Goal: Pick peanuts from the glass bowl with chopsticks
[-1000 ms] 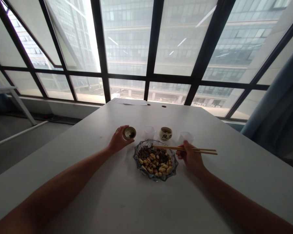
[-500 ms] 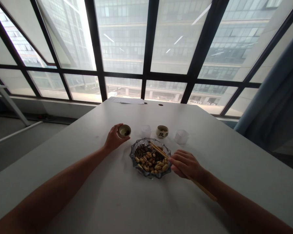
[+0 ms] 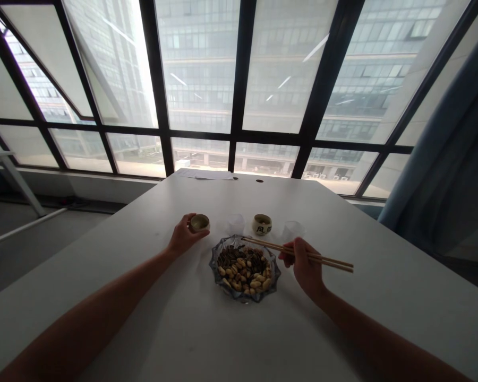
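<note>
My left hand (image 3: 184,234) is closed round a small teacup (image 3: 199,223), tilted a little toward me, left of the glass bowl. In my right hand (image 3: 304,262) is a pair of wooden chopsticks (image 3: 279,248), pointing left. Their tips are above the far rim of the bowl, with a small dark piece, seemingly a sunflower seed, at the ends. The scalloped glass bowl (image 3: 216,276) holds peanuts (image 3: 255,284), pistachios (image 3: 241,263) and dark sunflower seeds (image 3: 231,255).
Behind the bowl stand a second teacup (image 3: 262,225) with dark characters and two clear plastic cups (image 3: 236,223), (image 3: 293,229). White papers (image 3: 207,174) lie at the far end of the white table (image 3: 151,318). A blue curtain (image 3: 434,154) hangs at the right.
My right hand has lifted and turned, bringing the chopstick tips up out of the seeds to the bowl's far rim. My left hand still holds the teacup, now tilted less. The view has tipped upward.
</note>
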Available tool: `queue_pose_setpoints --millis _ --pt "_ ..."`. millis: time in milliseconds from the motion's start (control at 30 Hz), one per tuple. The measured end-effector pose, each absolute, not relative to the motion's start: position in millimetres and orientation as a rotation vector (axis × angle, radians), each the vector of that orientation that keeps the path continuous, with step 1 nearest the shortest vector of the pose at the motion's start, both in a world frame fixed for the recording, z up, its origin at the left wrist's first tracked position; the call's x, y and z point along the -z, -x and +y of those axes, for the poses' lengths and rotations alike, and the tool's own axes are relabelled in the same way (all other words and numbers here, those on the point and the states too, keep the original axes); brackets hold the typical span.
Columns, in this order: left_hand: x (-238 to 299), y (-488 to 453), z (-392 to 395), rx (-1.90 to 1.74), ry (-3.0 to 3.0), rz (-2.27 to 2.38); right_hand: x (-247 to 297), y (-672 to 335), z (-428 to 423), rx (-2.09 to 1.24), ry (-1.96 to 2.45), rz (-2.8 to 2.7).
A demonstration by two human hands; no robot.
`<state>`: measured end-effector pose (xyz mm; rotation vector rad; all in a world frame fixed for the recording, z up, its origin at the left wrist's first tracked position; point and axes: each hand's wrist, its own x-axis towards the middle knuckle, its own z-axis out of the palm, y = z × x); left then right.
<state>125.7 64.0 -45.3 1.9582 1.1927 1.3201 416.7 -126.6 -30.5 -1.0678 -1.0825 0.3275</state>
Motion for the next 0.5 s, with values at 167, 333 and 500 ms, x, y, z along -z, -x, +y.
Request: queue_pose_setpoints --millis 167,333,500 --pt "49.5 -125.4 69.6 -1.267 -1.866 1.173 34.2 -426.5 -112.7 -0.557 1.06 -0.799" --pt "51.3 -124.0 72.4 -1.192 -1.898 1.244 35.1 -425.7 -110.4 -0.58 1.045 -0.748" --pt "38.8 -122.7 69.8 -1.143 -2.036 1.324 30.0 -421.7 -112.1 -0.568 1.054 -0.75"
